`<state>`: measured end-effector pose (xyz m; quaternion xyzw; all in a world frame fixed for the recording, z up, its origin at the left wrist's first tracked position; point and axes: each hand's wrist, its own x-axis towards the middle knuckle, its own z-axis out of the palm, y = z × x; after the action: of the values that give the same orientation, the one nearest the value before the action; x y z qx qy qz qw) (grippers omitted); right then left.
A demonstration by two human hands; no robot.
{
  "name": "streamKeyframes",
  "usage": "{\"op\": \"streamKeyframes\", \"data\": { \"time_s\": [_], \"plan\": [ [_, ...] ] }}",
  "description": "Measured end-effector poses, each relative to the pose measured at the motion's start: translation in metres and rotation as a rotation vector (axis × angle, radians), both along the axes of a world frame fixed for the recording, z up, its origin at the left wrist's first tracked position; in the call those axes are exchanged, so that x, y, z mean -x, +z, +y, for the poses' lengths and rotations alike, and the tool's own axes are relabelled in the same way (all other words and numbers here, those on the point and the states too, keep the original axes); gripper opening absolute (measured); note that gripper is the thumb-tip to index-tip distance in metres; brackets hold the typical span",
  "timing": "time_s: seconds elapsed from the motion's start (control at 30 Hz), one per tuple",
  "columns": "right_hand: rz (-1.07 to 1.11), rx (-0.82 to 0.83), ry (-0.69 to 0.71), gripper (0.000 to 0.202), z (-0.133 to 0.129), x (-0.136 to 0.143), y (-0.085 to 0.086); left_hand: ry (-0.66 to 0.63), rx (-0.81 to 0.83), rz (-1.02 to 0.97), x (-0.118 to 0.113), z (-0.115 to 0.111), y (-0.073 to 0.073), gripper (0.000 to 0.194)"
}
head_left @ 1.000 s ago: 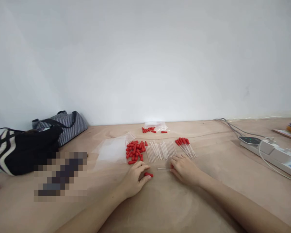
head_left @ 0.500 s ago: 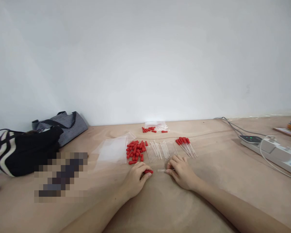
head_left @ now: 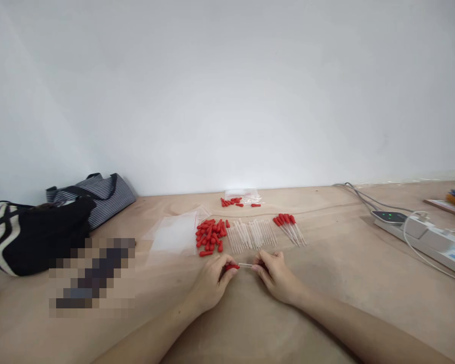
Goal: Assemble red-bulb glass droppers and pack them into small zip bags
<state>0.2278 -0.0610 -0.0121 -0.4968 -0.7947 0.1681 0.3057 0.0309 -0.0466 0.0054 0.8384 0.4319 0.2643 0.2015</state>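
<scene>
Near the front middle of the wooden table, my left hand [head_left: 213, 284] pinches a red rubber bulb [head_left: 232, 267]. My right hand [head_left: 275, 275] grips a thin clear tube [head_left: 245, 265], whose free end meets the open end of the bulb. Just beyond my left hand lies a pile of red bulbs [head_left: 211, 235]. Beside it many clear tubes [head_left: 252, 235] lie in a row. Several tubes with red bulbs on them [head_left: 291, 228] are fanned out to the right of that row.
Clear plastic bags [head_left: 174, 232] lie left of the pile. More bulbs [head_left: 231, 202] and tubes are near the wall. A black bag [head_left: 56, 227] and a striped bag [head_left: 114, 199] sit at left, near a pixelated patch. A power strip [head_left: 436, 237] with cables stands right.
My right hand has moved left with the tube, closing the gap to the red bulb. My left hand has hardly moved and keeps its pinch.
</scene>
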Motion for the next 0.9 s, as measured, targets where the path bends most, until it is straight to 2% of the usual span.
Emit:
{"op": "streamKeyframes", "data": {
  "time_s": [0.2, 0.47, 0.7, 0.9],
  "plan": [
    [0.05, -0.03, 0.043, 0.013, -0.0024, 0.0016, 0.004, -0.013, 0.048, -0.057, -0.0011, -0.001, -0.002, 0.014],
    [0.048, -0.037, 0.055, 0.013, -0.0025, 0.0002, 0.004, -0.026, 0.116, -0.113, -0.0018, -0.0034, 0.003, 0.015],
    [0.024, -0.042, 0.083, 0.015, -0.0048, -0.0006, 0.0095, -0.054, 0.037, -0.027, -0.0021, -0.0018, 0.0017, 0.02],
    [-0.026, -0.096, 0.084, 0.017, -0.0043, -0.0006, 0.0103, -0.025, 0.027, -0.003, -0.0019, -0.0016, -0.0004, 0.018]
  ]
}}
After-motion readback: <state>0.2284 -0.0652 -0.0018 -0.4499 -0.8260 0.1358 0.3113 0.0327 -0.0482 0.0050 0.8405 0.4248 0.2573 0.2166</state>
